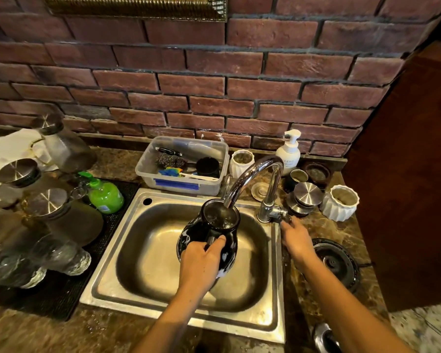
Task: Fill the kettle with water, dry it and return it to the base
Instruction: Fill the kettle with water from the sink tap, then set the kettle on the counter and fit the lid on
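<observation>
**Kettle under the tap, both hands busy**

Our left hand (201, 261) is wrapped tight around the handle of the black kettle (209, 238), holding it above the steel sink (189, 312). Our right hand (297, 239) reaches out to the tap's side valve, fingers curled at the knob; whether they actually grip it we cannot tell.

The kettle stands nearly upright, its long axis running bottom to top with a slight lean away from us, its open mouth facing up. The curved spout of the tap (255, 174) dips right into that mouth, and water glints inside.

Just right of our right hand sits a round black base (337, 261) on the stone counter. Left of our left hand, past the sink edge, glass jars with metal lids (51, 202) crowd a dark mat, with a green soap bottle (105, 194) beside them.

Beyond the kettle lies a clear plastic tub (183, 184) of scrubbers, then white ribbed pots (339, 202), a white pump bottle (289, 151), and the brick wall (214, 85).
</observation>
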